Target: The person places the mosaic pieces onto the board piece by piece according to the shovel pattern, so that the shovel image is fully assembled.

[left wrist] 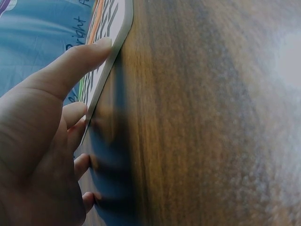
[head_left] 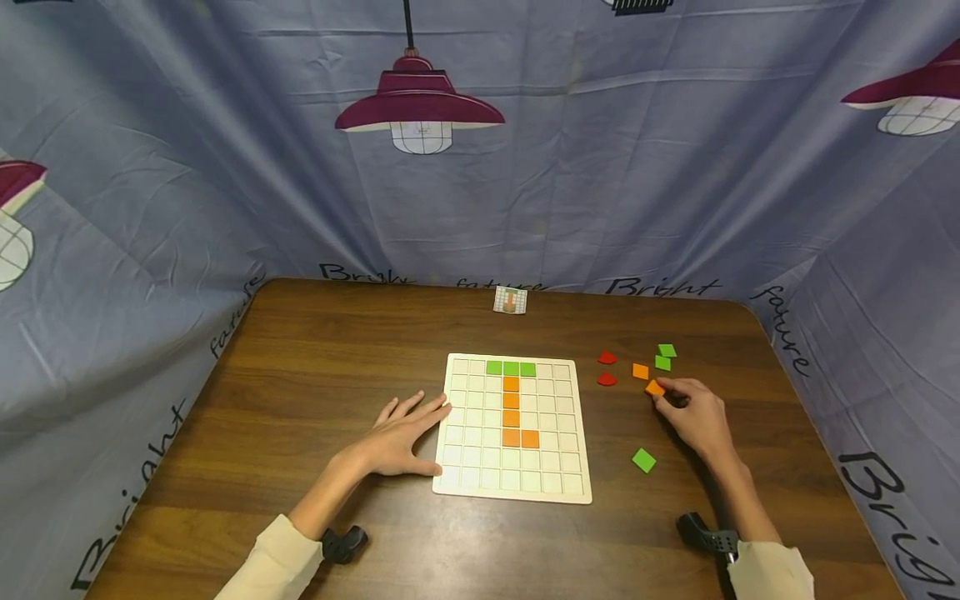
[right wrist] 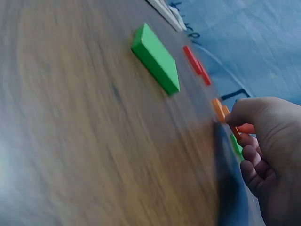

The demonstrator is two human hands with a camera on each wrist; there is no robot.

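Observation:
A pale gridded board (head_left: 472, 479) lies at the middle of the table, with three green squares (head_left: 511, 368) in its top row and a column of orange squares (head_left: 511, 401) below them, one more beside its foot. My left hand (head_left: 393, 442) rests at the board's left edge, fingers spread, thumb (left wrist: 96, 52) on the rim in the left wrist view. To the right of the board, my right hand (head_left: 699, 417) pinches an orange square (head_left: 655, 388) between thumb and finger. Another orange square (head_left: 641, 371) lies just beyond it.
Two red pieces (head_left: 607, 379) lie right of the board. Two green squares (head_left: 663, 362) are behind the right hand, and a single green square (head_left: 643, 460) lies nearer the front. A small patterned card (head_left: 510, 300) is at the table's back edge, before a blue-grey curtain (head_left: 562, 208).

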